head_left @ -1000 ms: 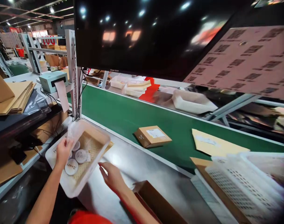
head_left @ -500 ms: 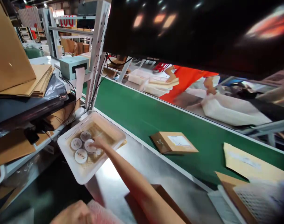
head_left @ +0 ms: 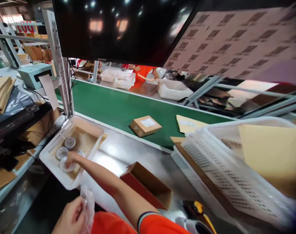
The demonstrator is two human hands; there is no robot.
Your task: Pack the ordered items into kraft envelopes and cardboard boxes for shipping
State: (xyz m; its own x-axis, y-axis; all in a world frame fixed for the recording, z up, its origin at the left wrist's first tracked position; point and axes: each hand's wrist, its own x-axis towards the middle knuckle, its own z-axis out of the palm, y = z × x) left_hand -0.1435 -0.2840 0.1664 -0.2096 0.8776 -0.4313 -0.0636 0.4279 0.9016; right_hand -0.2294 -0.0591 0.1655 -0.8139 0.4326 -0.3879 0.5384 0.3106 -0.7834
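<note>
A white plastic basket (head_left: 50, 143) on the metal table holds round white-lidded jars (head_left: 70, 142). Reaching into it, my right hand (head_left: 71, 159) has its fingers closed on the jar (head_left: 64, 165) nearest the basket's front. Low in the view, my left hand (head_left: 73, 216) is closed on clear plastic wrap (head_left: 88, 206). An open brown cardboard box (head_left: 148, 187) lies on the table to the right of my right forearm.
A green conveyor (head_left: 101, 104) carries a sealed carton (head_left: 145, 125) and a yellow envelope (head_left: 188, 124). Stacked white baskets (head_left: 211, 169) lean at the right. A label printer (head_left: 37, 74) stands at the left, a dark monitor (head_left: 118, 32) above. Another person works across the conveyor.
The view has swung right, showing the open box and stacked baskets more fully. My right hand has moved from the middle jar to the front jar. My left hand and its plastic show more clearly.
</note>
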